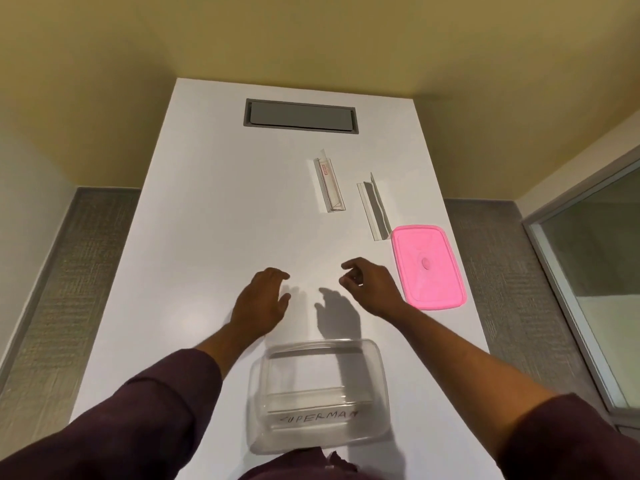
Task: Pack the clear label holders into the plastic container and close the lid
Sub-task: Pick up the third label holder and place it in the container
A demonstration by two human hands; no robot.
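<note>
A clear plastic container [375, 375] stands open at the near edge of the white table, with one clear label holder [317, 396] lying inside it above handwritten lettering. Two more clear label holders lie farther out: one with a small red label [329, 185] and one to its right [374, 211]. The pink lid [427, 266] lies flat at the right, beside that second holder. My left hand [261, 303] and my right hand [369, 285] hover over the table between the container and the holders, fingers loosely curled and apart, holding nothing.
A grey recessed cable hatch [300, 116] sits in the table's far end. The white table [207, 237] is narrow, with grey carpet on both sides. A glass partition [595, 271] stands at the right. Dark sleeves cover my upper forearms.
</note>
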